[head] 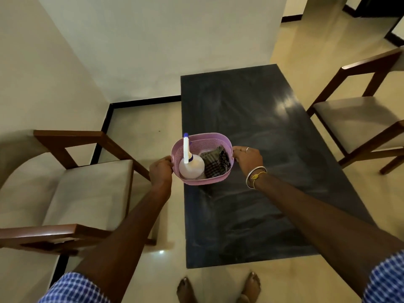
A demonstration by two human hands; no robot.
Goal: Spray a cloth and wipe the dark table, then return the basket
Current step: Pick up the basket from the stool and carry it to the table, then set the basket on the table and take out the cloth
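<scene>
Pink perforated plastic basket (220, 142), oval, held between both hands over the near-left part of the dark rectangular table top (262, 149); cannot tell if its base touches the table. Left hand (160, 171) closed around the basket's left rim, fingers curled over the edge. Right hand (248, 159) gripping the right rim, ring on one finger, silver bangle and yellow thread at the wrist. Inside the basket: white spray bottle (191, 166) with blue nozzle tip and blue collar on the left side, upright, nozzle poking above the rim; dark checked cloth (216, 165) crumpled on the right side, touching the bottle. Table surface shows pale smeary streaks and a light glare patch toward the far right. Wooden armchair with beige cushion (87, 193) just left of the table; second wooden chair (360, 119) on the right. Blue checked sleeves at both bottom corners, bare feet (218, 287) on glossy cream floor tiles near the table's near edge.
</scene>
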